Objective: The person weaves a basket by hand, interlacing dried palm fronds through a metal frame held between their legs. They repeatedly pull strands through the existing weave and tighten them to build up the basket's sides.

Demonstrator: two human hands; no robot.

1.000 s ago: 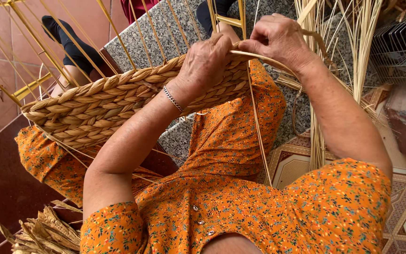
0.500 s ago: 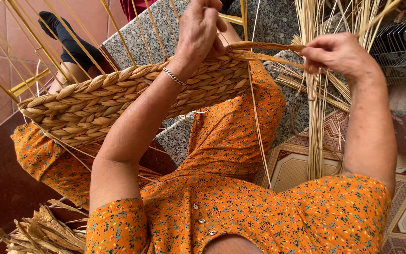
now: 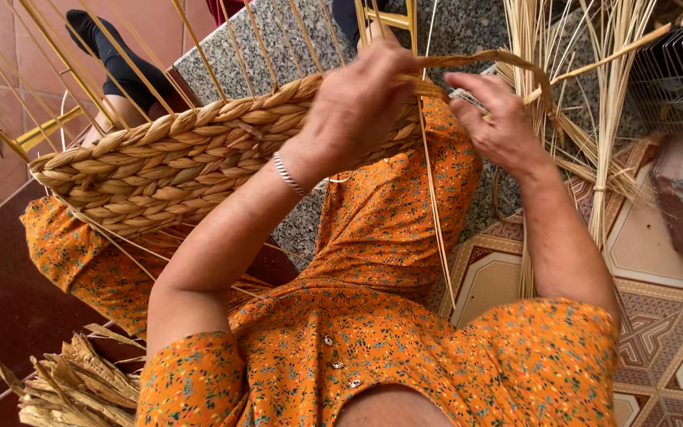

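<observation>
A half-woven basket (image 3: 175,170) of braided straw lies across my lap, its yellow frame rods (image 3: 65,63) sticking upward. My left hand (image 3: 357,107) presses on the basket's right end, fingers closed around the braid at the rim; a silver bracelet sits on that wrist. My right hand (image 3: 499,119) is just right of it, fingers pinching a flat straw strand (image 3: 499,59) that arches from the rim over my fingers. Thin loose stalks (image 3: 436,213) hang down past my orange dress.
A bundle of long dry reeds (image 3: 594,119) stands at the right on the patterned tile floor (image 3: 666,261). A pile of dried straw (image 3: 73,387) lies at lower left. Another person's dark-socked foot (image 3: 108,47) rests beyond the basket, by a granite slab (image 3: 278,39).
My left hand has come down from above the rim onto the basket's end. My right hand has moved left, back toward the basket, bringing the strand into a tighter arch.
</observation>
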